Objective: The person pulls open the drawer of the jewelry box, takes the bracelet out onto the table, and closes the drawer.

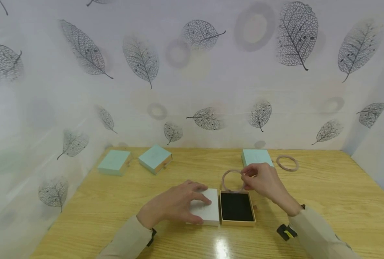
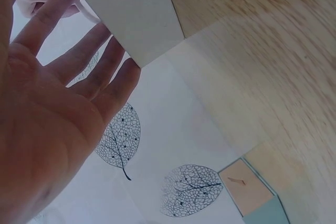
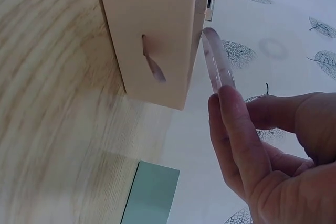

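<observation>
Remotely, I watch a person's two bare hands at work over a yellowish wood-grain desk (image 1: 91, 208). The right hand (image 1: 265, 182) has its grip drawn nearly together, thumb and fingertips pinching one side of a translucent pinkish ring-shaped bangle (image 1: 223, 181). That bangle stands upright at the far edge of a shallow tan rectangular tray (image 1: 238, 223) with a black lining (image 1: 236, 207); I cannot tell whether its lower rim touches the tray. On the tray's right side, my right wrist view shows a small brown ribbon tab (image 3: 154, 69). The left hand's (image 1: 176, 203) grip is spread wide, fingers splayed and resting on a flat white rectangular box (image 1: 212, 212) just beside the tray on its left; I see nothing pinched there. Beyond the right hand, partly covered by it, sits a pale mint-green square box (image 1: 256, 156), with a second pinkish bangle (image 1: 297, 165) lying flat to its right. Farther left I make out two more boxes, one mint-green with a tan side (image 1: 154, 158) and turned at an angle, the other plain mint-green on top (image 1: 115, 161), near the desk's left edge. A pale wall covering printed with dark skeleton leaves (image 1: 297, 34) rises behind everything.
</observation>
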Action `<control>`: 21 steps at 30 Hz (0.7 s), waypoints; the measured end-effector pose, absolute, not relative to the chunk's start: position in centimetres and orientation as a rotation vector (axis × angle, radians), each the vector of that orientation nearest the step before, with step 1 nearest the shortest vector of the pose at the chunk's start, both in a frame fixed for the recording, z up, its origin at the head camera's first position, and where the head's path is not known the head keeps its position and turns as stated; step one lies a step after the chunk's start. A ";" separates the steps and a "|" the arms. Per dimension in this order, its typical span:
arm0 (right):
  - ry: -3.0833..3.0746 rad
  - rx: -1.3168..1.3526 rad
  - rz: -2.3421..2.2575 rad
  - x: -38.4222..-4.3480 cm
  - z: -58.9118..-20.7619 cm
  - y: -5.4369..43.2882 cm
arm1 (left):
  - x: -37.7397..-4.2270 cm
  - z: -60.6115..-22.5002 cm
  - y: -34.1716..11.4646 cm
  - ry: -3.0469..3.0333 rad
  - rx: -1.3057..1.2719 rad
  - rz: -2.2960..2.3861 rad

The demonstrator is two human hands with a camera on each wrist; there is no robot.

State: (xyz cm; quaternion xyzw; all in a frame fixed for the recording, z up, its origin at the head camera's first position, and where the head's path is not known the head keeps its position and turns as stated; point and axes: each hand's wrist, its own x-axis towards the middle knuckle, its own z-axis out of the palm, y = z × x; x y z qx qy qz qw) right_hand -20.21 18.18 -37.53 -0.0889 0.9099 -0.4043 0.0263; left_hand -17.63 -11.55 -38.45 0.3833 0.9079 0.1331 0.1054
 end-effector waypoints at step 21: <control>2.785 -0.251 -1.262 -22.0 -38.0 18.1 | -17.5 -38.5 -11.6 2.672 1.141 0.424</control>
